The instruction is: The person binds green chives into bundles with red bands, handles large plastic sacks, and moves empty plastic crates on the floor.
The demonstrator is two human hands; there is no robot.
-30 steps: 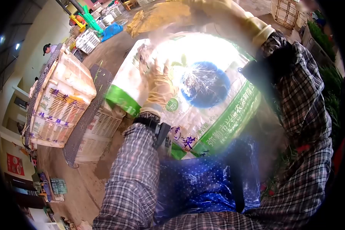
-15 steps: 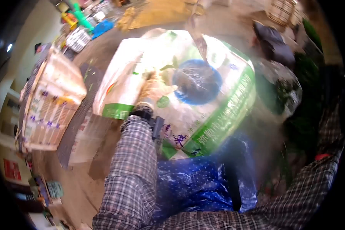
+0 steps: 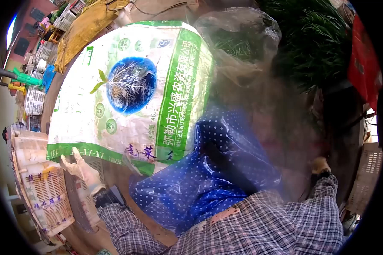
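A large white woven sack [image 3: 132, 123] with green bands and a round blue print of a rooted plant lies spread out in front of me. My left hand [image 3: 81, 170], in a pale glove, is at the sack's lower left corner with its fingers apart. Its fingertips meet or nearly meet the green edge; I cannot tell if they press on it. My right hand [image 3: 320, 165], in a tan glove, is out to the right, away from the sack, and its fingers are not clear. A blue polka-dot apron [image 3: 217, 170] covers my lap and touches the sack's near edge.
White plastic crates [image 3: 47, 191] stand on the left and another crate [image 3: 364, 178] at the far right. Long green leafy vegetables [image 3: 310, 46] are heaped at the upper right, beside a clear plastic bag [image 3: 242, 42] with greens inside. A red sheet [image 3: 366, 63] hangs at the right edge.
My view has turned to the right, so the sack sits further left. My left hand has moved from the sack's middle to its lower left corner. The sack looks flatter, and my right hand has come into sight.
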